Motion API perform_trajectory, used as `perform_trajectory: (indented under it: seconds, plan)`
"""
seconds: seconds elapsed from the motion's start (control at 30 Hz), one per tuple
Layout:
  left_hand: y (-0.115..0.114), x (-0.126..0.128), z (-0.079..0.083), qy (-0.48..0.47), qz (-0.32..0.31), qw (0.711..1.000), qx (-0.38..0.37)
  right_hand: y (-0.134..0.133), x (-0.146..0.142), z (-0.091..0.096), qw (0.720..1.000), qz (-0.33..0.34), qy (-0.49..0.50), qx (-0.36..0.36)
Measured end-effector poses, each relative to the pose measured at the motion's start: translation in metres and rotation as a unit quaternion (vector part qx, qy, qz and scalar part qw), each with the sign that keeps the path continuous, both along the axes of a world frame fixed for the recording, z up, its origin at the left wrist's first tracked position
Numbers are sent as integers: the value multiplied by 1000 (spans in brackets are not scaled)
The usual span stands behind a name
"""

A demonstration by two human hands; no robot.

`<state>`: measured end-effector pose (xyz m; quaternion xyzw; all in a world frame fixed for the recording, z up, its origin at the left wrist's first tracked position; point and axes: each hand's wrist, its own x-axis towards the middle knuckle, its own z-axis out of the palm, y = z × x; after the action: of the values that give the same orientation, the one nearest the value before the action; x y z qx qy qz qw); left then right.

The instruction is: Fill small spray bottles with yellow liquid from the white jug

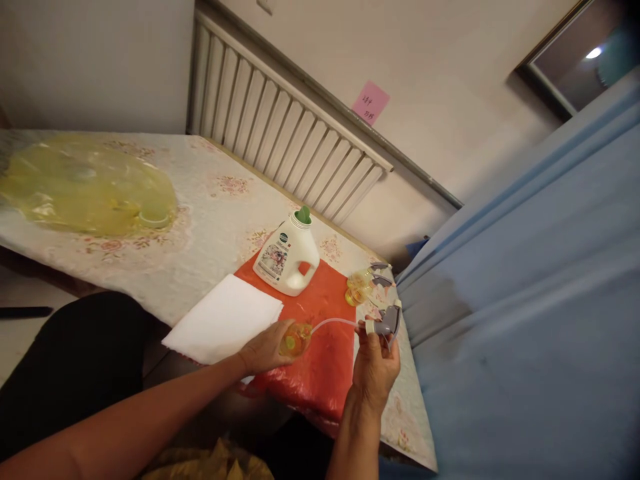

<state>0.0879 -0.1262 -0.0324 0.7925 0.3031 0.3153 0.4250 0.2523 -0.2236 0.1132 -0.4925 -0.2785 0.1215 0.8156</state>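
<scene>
My left hand (265, 350) is closed round a small clear yellow bottle (295, 340), held over the red mat (320, 347). My right hand (375, 363) grips a grey spray trigger head (387, 322); its thin clear tube (333, 323) runs left to the mouth of the bottle. A second yellow spray bottle (363, 283) with a grey trigger lies on the mat's far right. A white detergent jug (286, 255) with a green cap stands on the mat's far edge. A white folded cloth (225, 320) lies to the left of my left hand.
The table carries a floral cloth (210, 220). A large yellow plastic bag (80, 193) lies at its far left. A white radiator (280, 127) runs along the wall behind, with a pink sticky note (370, 103) above it. A blue curtain (525, 300) hangs close on the right.
</scene>
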Motion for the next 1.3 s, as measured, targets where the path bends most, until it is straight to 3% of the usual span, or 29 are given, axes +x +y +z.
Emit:
perform_trajectory:
  seconds: [0.63,1.03,1.3]
  plan:
    - [6,4,-10,34,-30,999,10,-1,17,-24,989,91,115,28]
    - [6,3,-10,25,-30,999,5,-1,12,-25,985,99,141,32]
    - [5,4,-9,27,-26,999,-1,-4,12,-18,996,56,68,21]
